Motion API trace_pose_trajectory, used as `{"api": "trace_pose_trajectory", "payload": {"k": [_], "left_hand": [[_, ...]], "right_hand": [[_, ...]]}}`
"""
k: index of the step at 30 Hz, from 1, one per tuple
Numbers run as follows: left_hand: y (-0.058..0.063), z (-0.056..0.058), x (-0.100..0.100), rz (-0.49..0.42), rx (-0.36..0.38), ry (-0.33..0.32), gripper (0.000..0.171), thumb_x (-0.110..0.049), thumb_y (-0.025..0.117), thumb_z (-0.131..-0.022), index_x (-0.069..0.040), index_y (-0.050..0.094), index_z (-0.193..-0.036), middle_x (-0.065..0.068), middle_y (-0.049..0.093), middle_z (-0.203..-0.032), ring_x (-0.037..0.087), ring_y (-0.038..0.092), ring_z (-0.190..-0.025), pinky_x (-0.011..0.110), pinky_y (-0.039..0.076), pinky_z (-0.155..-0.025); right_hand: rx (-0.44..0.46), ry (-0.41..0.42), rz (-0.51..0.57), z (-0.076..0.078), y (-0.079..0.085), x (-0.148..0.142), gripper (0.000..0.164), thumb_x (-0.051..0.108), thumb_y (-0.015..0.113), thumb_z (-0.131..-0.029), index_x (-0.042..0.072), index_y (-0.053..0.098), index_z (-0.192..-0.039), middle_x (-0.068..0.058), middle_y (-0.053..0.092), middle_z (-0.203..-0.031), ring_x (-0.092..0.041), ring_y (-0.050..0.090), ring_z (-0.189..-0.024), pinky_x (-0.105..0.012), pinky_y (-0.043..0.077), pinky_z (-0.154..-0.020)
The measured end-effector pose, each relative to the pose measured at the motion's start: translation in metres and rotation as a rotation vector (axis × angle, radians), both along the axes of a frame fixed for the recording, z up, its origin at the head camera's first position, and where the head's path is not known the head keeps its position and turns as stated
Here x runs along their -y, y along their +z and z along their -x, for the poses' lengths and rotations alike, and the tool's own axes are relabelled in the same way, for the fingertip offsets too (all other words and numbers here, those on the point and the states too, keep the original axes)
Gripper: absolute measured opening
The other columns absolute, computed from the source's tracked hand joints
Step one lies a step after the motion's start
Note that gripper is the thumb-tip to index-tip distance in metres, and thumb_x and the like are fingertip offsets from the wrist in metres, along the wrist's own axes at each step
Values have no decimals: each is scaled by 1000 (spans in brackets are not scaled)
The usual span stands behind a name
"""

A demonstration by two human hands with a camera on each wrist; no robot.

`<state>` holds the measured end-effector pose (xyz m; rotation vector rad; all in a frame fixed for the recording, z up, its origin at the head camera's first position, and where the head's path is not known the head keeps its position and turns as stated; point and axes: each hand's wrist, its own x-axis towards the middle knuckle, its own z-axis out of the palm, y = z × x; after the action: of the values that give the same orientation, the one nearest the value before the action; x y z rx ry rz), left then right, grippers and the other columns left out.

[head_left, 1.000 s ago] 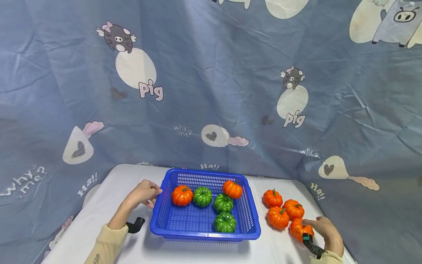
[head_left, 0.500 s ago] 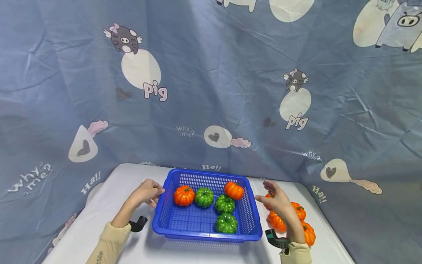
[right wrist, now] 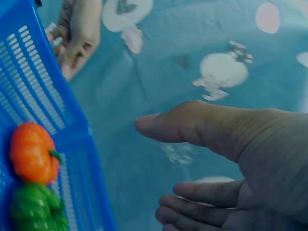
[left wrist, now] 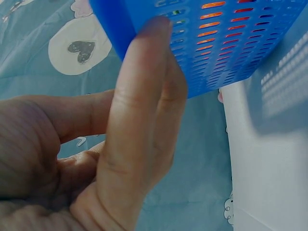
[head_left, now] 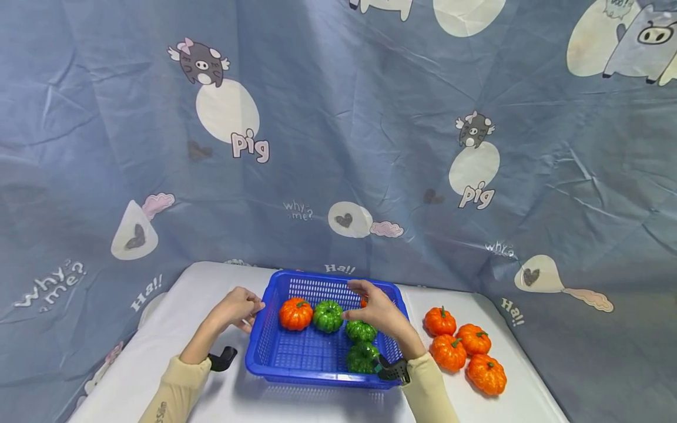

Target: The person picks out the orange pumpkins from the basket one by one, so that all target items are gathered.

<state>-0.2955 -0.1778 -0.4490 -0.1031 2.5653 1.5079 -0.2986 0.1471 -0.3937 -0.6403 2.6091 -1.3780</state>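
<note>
A blue plastic basket (head_left: 301,374) stands on the table, holding 3 green toy pumpkins (head_left: 328,316) and 2 orange ones. One orange pumpkin (head_left: 296,314) sits at its left; the other is mostly hidden behind my right hand (head_left: 378,308). That hand hovers over the basket's right half, thumb and fingers spread apart with nothing between them, as the right wrist view also shows. At the left rim is my left hand (head_left: 235,308). Seen from the left wrist, a nearly straight fingertip (left wrist: 161,29) touches the basket's outer wall; the thumb tip is hidden.
Several orange pumpkins (head_left: 448,352) lie grouped on the white table (head_left: 423,405), right of the basket. A blue cloth (head_left: 296,147) with pig prints hangs behind the table. Each wrist carries a black strapped device (head_left: 222,359).
My right hand has left the orange pumpkins at the right and moved left over the basket, with nothing in it. The left hand stays at the rim. The view shifted slightly.
</note>
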Motion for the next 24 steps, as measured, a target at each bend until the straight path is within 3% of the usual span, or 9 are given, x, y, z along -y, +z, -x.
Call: {"api": "trace_pose_trajectory", "payload": {"k": [7,12,15,17,20,24], "left_hand": [[2,-1,1,-15,4,-7,22,-8,54,-96,11,63,-101,11,61,-69,16,61,-57,32,59,-52],[3,-2,0,-15,4,-4,21,-8,54,-96,11,63,-101,11,60,-69,16,61,-56,31,59,-51],[3,-2,-1,-13,8,0,21,-8,54,-95,10,64,-100,10,60,-68,16,60,-56,31,59,-51],[3,-1,-1,-11,7,-1,20,-8,55,-95,9,64,-100,10,60,-68,16,60,-56,31,59,-52],[3,-1,-1,-7,9,0,21,-8,55,-95,10,64,-100,10,60,-69,16,61,-57,32,59,-52],[3,-2,-1,-3,9,5,20,-8,55,-95,10,64,-100,11,60,-69,17,61,-57,32,59,-52]], "right_hand": [[65,143,-75,35,-12,55,69,11,79,-77,-3,47,-136,-21,51,-139,-37,46,-131,-48,40,-110],[156,146,-172,51,-30,84,71,14,80,-76,-3,47,-137,-18,51,-140,-33,47,-131,-44,43,-109],[156,128,-227,57,-41,96,71,14,81,-74,-4,49,-135,-18,53,-137,-31,51,-126,-43,45,-107],[137,107,-276,59,-48,102,66,13,81,-72,-4,53,-130,-17,59,-129,-27,57,-115,-39,48,-101],[64,81,-364,61,-58,110,52,11,83,-68,-3,61,-114,-11,67,-102,-19,60,-88,-30,52,-82],[16,66,-438,60,-64,117,40,9,84,-65,2,63,-97,0,59,-79,-13,52,-71,-24,47,-67]]}}
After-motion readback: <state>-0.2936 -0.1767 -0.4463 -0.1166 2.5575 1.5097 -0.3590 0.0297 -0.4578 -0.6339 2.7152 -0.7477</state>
